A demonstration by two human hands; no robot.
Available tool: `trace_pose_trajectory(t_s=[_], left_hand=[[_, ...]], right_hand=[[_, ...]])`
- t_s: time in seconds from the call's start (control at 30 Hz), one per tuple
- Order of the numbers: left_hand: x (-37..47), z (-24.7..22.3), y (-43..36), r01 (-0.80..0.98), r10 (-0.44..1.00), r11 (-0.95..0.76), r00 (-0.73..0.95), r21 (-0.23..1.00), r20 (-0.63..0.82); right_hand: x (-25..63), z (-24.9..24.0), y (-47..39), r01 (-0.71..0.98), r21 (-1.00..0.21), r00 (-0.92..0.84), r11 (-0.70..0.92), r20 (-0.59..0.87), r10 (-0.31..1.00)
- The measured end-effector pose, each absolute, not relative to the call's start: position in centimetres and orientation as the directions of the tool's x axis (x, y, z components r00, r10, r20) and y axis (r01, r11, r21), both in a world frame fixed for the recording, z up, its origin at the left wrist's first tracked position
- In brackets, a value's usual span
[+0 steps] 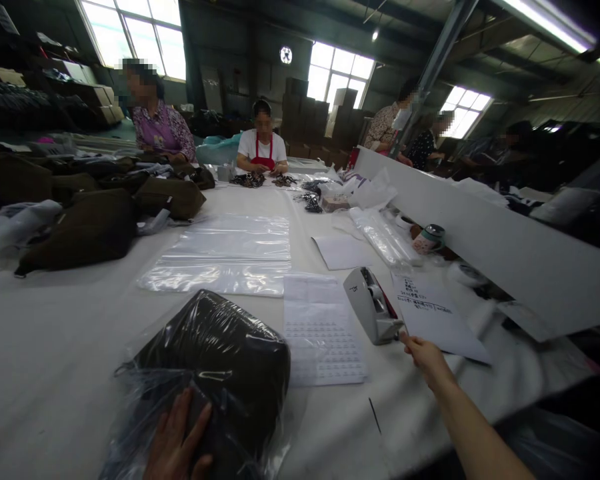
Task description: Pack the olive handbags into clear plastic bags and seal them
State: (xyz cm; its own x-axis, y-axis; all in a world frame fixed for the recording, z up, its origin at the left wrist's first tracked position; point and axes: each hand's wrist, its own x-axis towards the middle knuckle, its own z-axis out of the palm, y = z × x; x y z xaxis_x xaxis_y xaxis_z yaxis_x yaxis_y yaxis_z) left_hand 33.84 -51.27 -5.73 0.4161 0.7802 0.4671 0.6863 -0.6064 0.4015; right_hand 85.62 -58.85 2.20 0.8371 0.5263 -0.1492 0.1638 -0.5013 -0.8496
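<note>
Left hand [181, 433] flat on wrapped bundle [235, 353], fingers loosely spread, gripping nothing. Bundle left of dispenser [371, 308] and nearer. Right hand [424, 357] at dispenser's near end, fingertips closed together; what they hold, cannot tell. Printed sheet [323, 337] just left of dispenser; handwritten paper [437, 323] just right.

The one head-worn view looks forward and down along a white table [55, 340] from its near end, close above the left hand [179, 437] and right hand [427, 358], and reaches beyond the tabletop to bright windows [324, 57] far behind.
</note>
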Motion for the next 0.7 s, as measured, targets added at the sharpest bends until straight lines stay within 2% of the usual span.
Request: trace_pose_trajectory(t_s=[0.13, 0.23, 0.33, 0.4, 0.5, 0.53, 0.6, 0.67, 0.7], left_hand=[[33.8, -5.4, -51.2, 0.696, 0.757, -0.632, 0.461, 0.34, 0.463], [34.0, -4.9, -51.8, 0.707, 0.758, -0.629, 0.469, 0.322, 0.453], [34.2, -4.3, -52.2, 0.707, 0.772, -0.621, 0.476, 0.34, 0.421], [34.3, -4.0, -52.3, 0.712, 0.79, -0.602, 0.465, 0.362, 0.398], [34.4, -3.6, -52.6, 0.711, 0.805, -0.585, 0.45, 0.389, 0.387], [34.4, -3.5, -52.7, 0.707, 0.805, -0.585, 0.447, 0.396, 0.39], [34.3, -3.5, -53.0, 0.697, 0.801, -0.591, 0.448, 0.406, 0.398], [34.2, -3.6, -53.1, 0.696, 0.804, -0.586, 0.437, 0.415, 0.404], [34.2, -3.7, -53.1, 0.701, 0.808, -0.579, 0.427, 0.416, 0.406]], right_hand=[[86.3, 3.6, -59.8, 0.318, -0.687, 0.804, -0.653, -0.17, 0.57], [84.2, 6.1, -58.5, 0.457, -0.61, 0.701, -0.647, -0.201, 0.684], [77.6, 8.9, -54.1, 0.629, -0.62, 0.458, -0.469, -0.191, 0.868], [70.7, 10.7, -50.7, 0.709, -0.651, 0.191, -0.272, -0.194, 0.962], [59.1, 12.4, -46.9, 0.76, -0.649, -0.281, 0.04, -0.271, 0.921], [55.6, 12.4, -46.0, 0.797, -0.583, -0.382, 0.16, -0.28, 0.881], [49.9, 11.6, -44.7, 0.868, -0.329, -0.466, 0.371, -0.282, 0.839], [46.5, 10.4, -43.6, 0.891, -0.122, -0.454, 0.437, -0.263, 0.851], [45.7, 9.9, -43.0, 0.9, -0.067, -0.433, 0.43, -0.248, 0.867]])
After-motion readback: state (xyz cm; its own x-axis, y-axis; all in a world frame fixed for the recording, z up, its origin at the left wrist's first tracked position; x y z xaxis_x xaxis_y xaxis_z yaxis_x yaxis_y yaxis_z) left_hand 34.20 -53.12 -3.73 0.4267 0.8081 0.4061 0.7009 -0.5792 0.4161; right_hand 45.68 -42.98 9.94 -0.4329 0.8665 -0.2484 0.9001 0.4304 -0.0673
